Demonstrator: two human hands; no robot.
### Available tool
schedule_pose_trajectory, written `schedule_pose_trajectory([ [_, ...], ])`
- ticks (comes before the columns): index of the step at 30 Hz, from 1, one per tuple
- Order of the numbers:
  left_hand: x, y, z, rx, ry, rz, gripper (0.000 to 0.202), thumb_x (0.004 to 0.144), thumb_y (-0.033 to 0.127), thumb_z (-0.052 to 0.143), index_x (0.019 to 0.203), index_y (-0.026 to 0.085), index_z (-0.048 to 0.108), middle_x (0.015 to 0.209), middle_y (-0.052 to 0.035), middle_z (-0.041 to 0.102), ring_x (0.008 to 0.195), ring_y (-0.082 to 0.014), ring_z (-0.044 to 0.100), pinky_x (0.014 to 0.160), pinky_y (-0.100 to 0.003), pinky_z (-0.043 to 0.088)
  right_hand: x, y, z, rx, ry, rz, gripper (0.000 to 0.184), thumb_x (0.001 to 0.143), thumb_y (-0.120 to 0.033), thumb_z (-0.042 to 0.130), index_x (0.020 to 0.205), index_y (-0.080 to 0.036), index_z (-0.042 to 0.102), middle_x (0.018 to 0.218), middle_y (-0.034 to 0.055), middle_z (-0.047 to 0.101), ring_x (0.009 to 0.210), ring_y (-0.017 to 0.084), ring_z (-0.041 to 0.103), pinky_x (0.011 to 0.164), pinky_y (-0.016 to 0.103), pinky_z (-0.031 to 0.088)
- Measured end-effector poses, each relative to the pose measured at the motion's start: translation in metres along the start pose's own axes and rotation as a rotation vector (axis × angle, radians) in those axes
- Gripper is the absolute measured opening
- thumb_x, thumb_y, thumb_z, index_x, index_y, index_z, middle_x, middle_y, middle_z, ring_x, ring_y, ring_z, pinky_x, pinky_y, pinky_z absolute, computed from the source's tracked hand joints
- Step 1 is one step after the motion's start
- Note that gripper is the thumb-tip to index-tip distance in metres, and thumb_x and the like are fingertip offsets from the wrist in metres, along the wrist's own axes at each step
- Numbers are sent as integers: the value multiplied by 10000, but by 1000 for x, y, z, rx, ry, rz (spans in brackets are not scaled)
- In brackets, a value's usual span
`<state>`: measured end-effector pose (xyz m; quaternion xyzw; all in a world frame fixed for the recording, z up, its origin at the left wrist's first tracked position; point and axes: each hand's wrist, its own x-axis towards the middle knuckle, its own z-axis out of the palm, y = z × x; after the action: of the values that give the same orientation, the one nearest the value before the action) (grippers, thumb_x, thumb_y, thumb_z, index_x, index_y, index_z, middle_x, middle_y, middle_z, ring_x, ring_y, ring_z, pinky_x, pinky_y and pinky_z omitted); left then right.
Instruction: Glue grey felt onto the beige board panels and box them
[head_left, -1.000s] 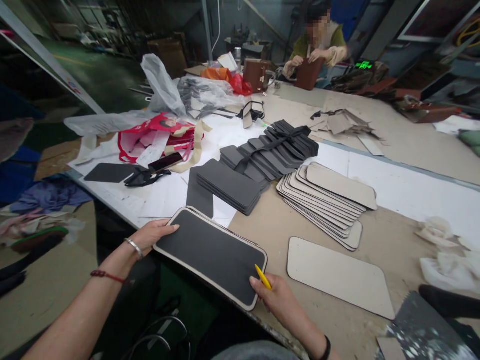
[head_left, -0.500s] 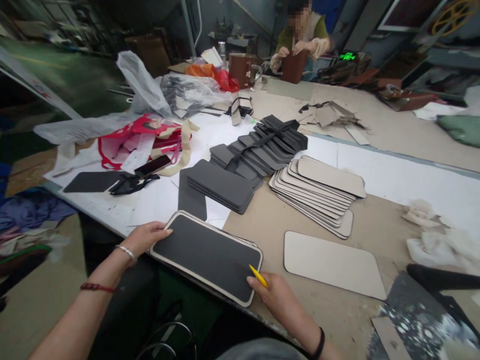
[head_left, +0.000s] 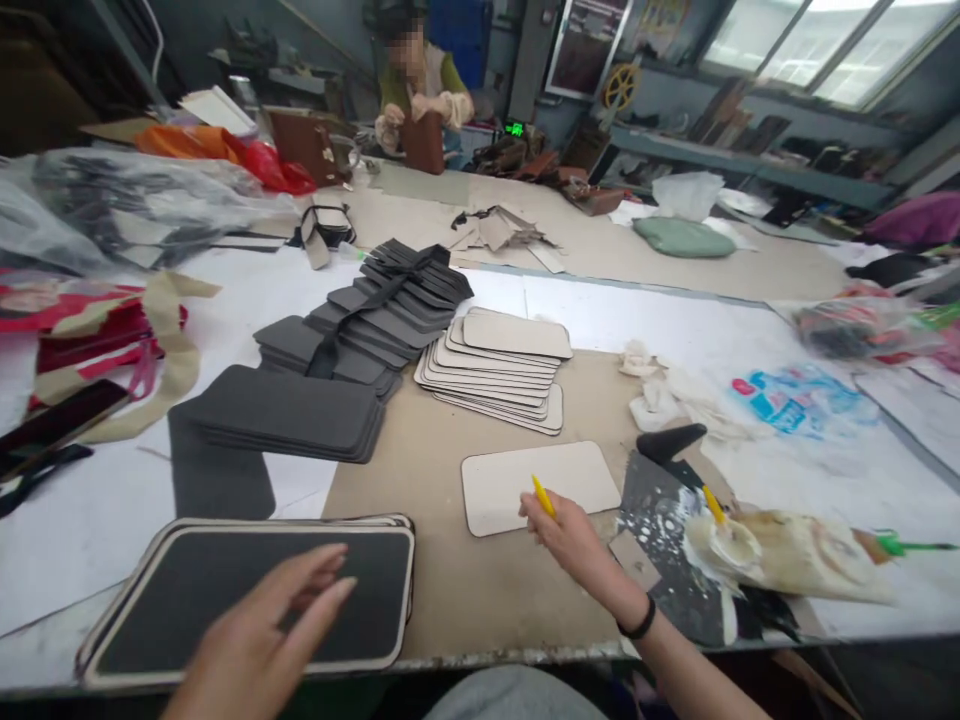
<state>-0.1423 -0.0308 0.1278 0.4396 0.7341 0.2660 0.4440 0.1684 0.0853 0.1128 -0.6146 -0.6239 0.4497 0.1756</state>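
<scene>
My left hand (head_left: 262, 625) hovers over a dark rectangular panel (head_left: 367, 590) with a cream border, thumb and fingers apart and holding nothing. That panel tops a small stack at the table's near edge. In my right hand (head_left: 566, 540) is a slim yellow pointed tool (head_left: 544, 497); its working end is hidden by the fingers. This hand is above the near edge of a single cream panel (head_left: 495, 485) with rounded corners. Behind it lies a fanned pile of cream panels (head_left: 510, 335), and to the left a stack of dark grey panels (head_left: 285, 410).
A white glue-smeared container (head_left: 735, 545) with another yellow stick stands at right on a spattered dark board (head_left: 652, 500). Crumpled tissue (head_left: 664, 400) lies behind it. Tied dark grey pieces (head_left: 382, 310) lie further back. A co-worker (head_left: 424, 100) holds a brown piece across the table.
My view has swung right. My left hand has let go of the bordered panel's edge and lifted over it. My right hand has moved from that panel to the single cream panel, still holding the yellow tool.
</scene>
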Motion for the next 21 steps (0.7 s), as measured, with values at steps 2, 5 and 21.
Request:
schedule_pose_trajectory([
  [2,4,27,64,94,-44,172,317,648,455,606,933,318,636,979,-54,658,880,-241,613,782,-318,509,6,12,-24,48,118,19,524,787,-609,317,708,-153,563,657,62,600,623,165,545,595,260,400],
  [5,23,33,148,234,-47,337,303,710,353,529,961,221,637,1065,-122,624,999,-262,571,892,-393,456,12,28,-59,5,270,21,566,772,-647,305,711,-159,586,741,78,621,721,190,558,666,282,407],
  [21,58,-5,233,619,237,523,353,780,199,486,1124,229,560,1244,-153,482,1204,-308,374,942,-513,372,54,32,-31,603,162,117,483,616,-602,607,774,-152,533,662,28,605,599,161,596,560,284,511],
])
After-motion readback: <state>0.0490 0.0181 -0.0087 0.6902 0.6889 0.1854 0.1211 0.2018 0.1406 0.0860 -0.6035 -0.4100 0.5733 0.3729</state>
